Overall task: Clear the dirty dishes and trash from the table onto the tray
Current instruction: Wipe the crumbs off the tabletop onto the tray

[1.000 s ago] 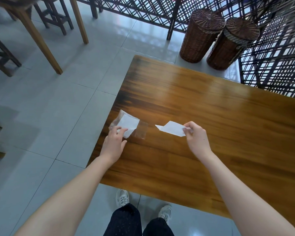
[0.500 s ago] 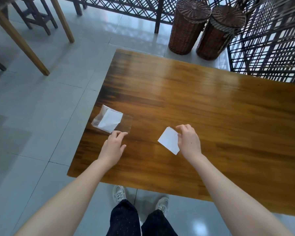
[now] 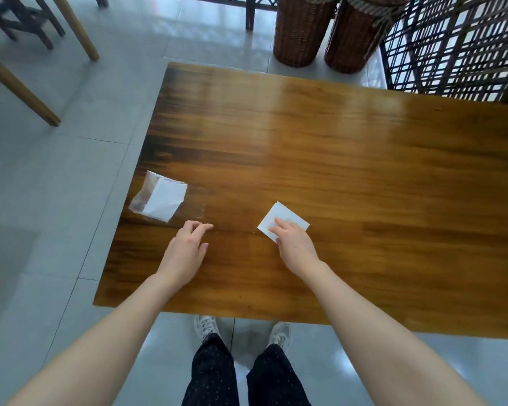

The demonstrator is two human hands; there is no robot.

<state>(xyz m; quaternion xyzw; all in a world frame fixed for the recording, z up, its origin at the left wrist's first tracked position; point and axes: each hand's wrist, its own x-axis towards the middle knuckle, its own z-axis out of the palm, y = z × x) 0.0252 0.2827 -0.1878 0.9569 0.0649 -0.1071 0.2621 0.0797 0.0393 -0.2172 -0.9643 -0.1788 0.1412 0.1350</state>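
The right hand (image 3: 294, 244) lays nearly straight fingers (image 3: 279, 230) flat on a white paper slip (image 3: 289, 215) on the wooden counter (image 3: 335, 156), gripping nothing and hiding the slip's near corner. The left hand (image 3: 185, 250) has loosely curled, empty fingers just beside a clear plastic wrapper (image 3: 162, 202) holding folded white paper near the counter's left edge. Whether those fingertips touch the wood is unclear.
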